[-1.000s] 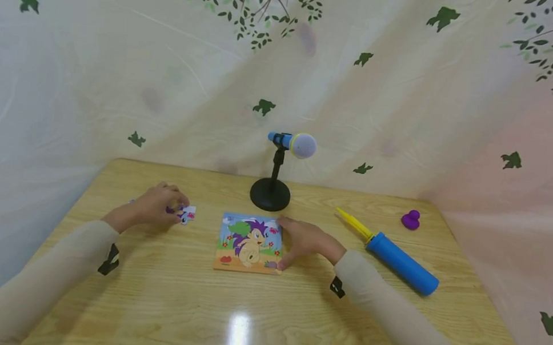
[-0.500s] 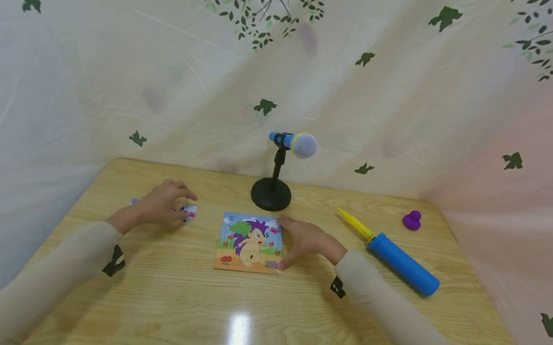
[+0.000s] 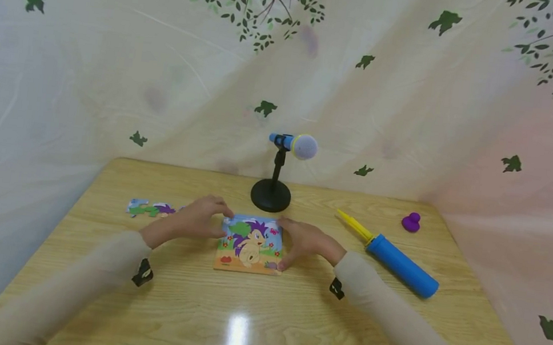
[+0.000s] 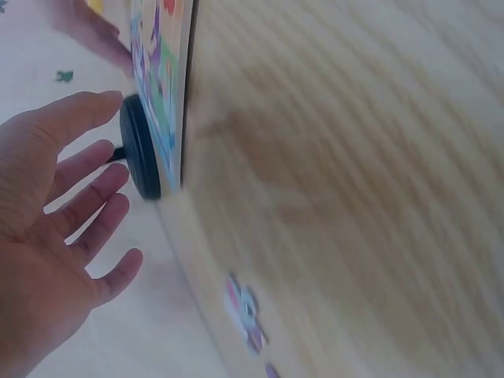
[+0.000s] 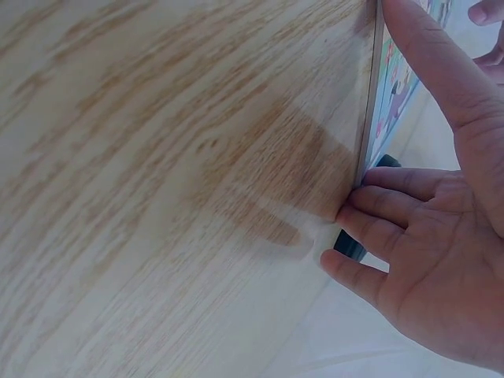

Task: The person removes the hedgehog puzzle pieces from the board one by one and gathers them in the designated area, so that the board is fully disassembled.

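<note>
A picture puzzle board (image 3: pixel 249 244) with a purple-haired hedgehog lies flat in the middle of the table. My right hand (image 3: pixel 307 239) holds its right side, thumb at the near corner and fingertips at the far one; the right wrist view shows these fingers (image 5: pixel 386 206) against the board's edge. Over the board's left edge hovers my left hand (image 3: pixel 195 220), thumb and fingers spread with nothing between them; in the left wrist view its palm (image 4: pixel 35 260) shows bare. Several loose puzzle pieces (image 3: pixel 147 209) lie farther left, partly hidden behind the left hand.
A toy microphone (image 3: pixel 303 147) on a black round stand (image 3: pixel 270 196) is behind the board. To the right lies a blue hand pump (image 3: pixel 402 265) with a yellow nozzle. A small purple object (image 3: pixel 411 222) sits at the back right. A patterned curtain (image 3: pixel 202 100) hangs behind the table.
My left hand has let go of a puzzle piece among the pieces at left and moved right to the board's left edge. The right hand has stayed at the board.
</note>
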Tool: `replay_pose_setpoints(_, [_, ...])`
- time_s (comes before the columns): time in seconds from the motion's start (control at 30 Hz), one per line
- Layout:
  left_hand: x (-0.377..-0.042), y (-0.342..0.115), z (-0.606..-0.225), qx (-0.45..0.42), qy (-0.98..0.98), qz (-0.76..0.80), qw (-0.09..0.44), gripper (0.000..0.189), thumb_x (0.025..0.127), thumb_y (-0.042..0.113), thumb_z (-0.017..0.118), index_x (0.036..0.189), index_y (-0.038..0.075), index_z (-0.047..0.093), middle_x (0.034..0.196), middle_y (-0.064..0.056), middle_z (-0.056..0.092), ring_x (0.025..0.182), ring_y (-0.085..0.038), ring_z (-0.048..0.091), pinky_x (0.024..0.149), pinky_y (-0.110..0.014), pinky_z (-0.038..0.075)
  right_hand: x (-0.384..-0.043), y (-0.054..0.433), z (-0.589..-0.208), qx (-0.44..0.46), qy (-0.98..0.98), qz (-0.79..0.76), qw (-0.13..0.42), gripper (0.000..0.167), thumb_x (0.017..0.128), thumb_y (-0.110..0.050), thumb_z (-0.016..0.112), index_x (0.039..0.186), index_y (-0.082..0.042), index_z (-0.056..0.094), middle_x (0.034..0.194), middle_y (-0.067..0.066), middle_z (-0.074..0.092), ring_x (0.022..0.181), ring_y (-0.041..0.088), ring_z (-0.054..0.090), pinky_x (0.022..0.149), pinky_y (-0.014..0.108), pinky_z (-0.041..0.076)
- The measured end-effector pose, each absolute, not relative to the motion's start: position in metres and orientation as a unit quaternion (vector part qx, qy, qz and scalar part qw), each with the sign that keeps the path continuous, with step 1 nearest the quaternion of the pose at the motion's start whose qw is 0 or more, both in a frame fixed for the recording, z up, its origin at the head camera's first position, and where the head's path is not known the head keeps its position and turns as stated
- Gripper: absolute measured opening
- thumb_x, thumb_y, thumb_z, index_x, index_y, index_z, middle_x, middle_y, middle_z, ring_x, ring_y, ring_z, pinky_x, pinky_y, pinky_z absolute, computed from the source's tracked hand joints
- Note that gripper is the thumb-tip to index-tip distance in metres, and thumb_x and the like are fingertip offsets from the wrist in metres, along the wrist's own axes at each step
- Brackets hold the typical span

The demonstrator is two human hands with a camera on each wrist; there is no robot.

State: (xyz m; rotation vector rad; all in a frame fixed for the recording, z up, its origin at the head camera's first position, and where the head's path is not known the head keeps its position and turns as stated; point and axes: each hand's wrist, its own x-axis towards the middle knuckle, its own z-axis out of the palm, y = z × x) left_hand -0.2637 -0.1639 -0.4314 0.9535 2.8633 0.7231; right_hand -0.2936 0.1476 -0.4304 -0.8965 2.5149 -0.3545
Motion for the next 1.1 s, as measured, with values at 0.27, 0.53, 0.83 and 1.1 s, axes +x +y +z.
replay_pose_setpoints(0.27, [-0.258,-0.14,-0.442,0.297,0.925,0.229,0.063,0.04,0.087,0.025,0.081,0.121,0.007,0.072,0.118,-0.01,0.068,0.111,-0.028,0.06,0.097,-0.046,0.053,-0.293,0.147,-0.431,-0.325,0.912,-0.121,0.221,0.118,0.071,-0.047,0.091,0.158,0.001,0.028,0.165,0.021,0.028,0.152,0.038,0.033,0.123,0.049,0.031])
replay_pose_setpoints(0.53, [-0.257,-0.134,-0.45,0.298,0.929,0.209,0.071,0.041,0.088,0.03,0.08,0.123,0.01,0.072,0.119,-0.008,0.066,0.112,-0.026,0.061,0.099,-0.046,0.052,-0.292,0.146,-0.431,-0.324,0.91,-0.13,0.224,0.117,0.071,-0.045,0.092,0.158,0.001,0.028,0.166,0.021,0.028,0.152,0.038,0.031,0.124,0.05,0.029])
replay_pose_setpoints(0.83, [-0.26,-0.132,-0.454,0.295,0.929,0.213,0.071,0.038,0.088,0.03,0.081,0.12,0.01,0.073,0.117,-0.007,0.065,0.109,-0.024,0.061,0.097,-0.044,0.053,-0.292,0.146,-0.429,-0.322,0.911,-0.129,0.224,0.117,0.072,-0.045,0.092,0.158,0.0,0.028,0.166,0.021,0.028,0.152,0.037,0.032,0.123,0.05,0.03])
replay_pose_setpoints(1.1, [-0.262,-0.13,-0.454,0.277,0.93,0.224,0.091,0.037,0.089,0.027,0.08,0.118,0.008,0.071,0.116,-0.006,0.064,0.11,-0.023,0.059,0.1,-0.044,0.052,-0.292,0.146,-0.43,-0.325,0.911,-0.124,0.223,0.116,0.072,-0.046,0.091,0.158,0.0,0.029,0.165,0.021,0.028,0.152,0.038,0.032,0.123,0.05,0.03])
